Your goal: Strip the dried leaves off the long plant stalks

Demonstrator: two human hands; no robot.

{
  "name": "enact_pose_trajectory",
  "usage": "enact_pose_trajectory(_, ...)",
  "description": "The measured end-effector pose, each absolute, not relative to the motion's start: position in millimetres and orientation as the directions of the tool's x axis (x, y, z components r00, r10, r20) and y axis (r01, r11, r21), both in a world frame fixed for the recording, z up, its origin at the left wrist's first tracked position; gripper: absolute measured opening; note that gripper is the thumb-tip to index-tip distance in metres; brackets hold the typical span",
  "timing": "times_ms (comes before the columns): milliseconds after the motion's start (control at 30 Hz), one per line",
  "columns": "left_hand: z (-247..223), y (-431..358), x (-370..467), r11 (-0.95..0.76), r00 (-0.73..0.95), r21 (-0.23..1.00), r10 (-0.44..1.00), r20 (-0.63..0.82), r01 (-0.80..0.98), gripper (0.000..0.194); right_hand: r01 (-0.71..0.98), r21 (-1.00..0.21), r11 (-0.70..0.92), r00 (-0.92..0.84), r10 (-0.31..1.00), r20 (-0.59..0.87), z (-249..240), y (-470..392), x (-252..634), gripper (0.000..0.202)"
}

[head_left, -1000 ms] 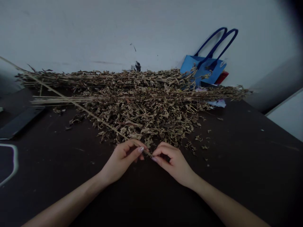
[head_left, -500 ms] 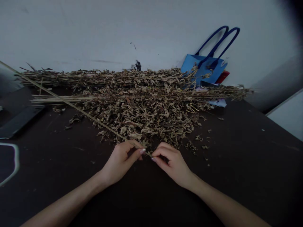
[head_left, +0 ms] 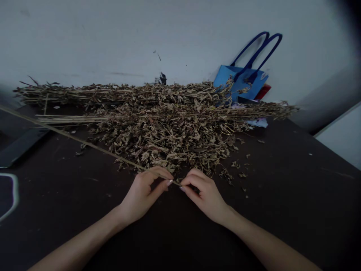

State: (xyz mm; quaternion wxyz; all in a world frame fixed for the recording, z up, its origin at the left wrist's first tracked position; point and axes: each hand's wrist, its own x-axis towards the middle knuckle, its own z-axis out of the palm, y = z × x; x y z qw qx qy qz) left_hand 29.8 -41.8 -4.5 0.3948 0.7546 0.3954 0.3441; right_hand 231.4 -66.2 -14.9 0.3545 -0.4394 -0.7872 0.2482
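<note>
A long, thin dried plant stem (head_left: 97,147) slants from the left edge of the view down to my hands. Thumb and fingers of my left hand (head_left: 145,192) pinch it near its lower right end. My right hand (head_left: 207,194) is closed on the very tip, a small gap from the left fingertips. Just beyond both hands lies a heap of crumpled dried leaves (head_left: 180,141). Behind the heap, bundles of dried stems with leaves (head_left: 118,94) stretch across the table.
A blue bag (head_left: 239,81) with dark blue handles leans on the wall at the back right. At the left are a dark flat object (head_left: 24,146) and a white curved edge (head_left: 15,194). Leaf crumbs (head_left: 235,164) dot the dark table (head_left: 282,188).
The stem's far left part has swung lower, so it lies at a flatter slant. Both hands keep nearly the same place and grip. The view has shifted slightly.
</note>
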Motion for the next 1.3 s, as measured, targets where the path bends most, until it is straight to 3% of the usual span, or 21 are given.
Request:
enact_pose_trajectory(633,-8.2,-40.6,26.2,-0.531,0.492,0.780,0.803,0.337,0.331,0.007,0.486,-0.707,0.514,-0.373,0.854,0.364,-15.4,-66.2,231.5,0.011)
enact_pose_trajectory(1133,-8.4,-41.3,27.6,-0.390,0.460,0.819,0.870,0.178,0.421,0.009,0.477,-0.760,0.442,-0.313,0.893,0.323,-15.0,-67.2,233.2,0.010)
enact_pose_trajectory(1300,-9.2,-41.9,28.8,-0.287,0.425,0.888,0.898,0.118,0.359,0.017,0.462,-0.773,0.434,-0.321,0.895,0.310,-17.4,-67.3,234.1,0.009)
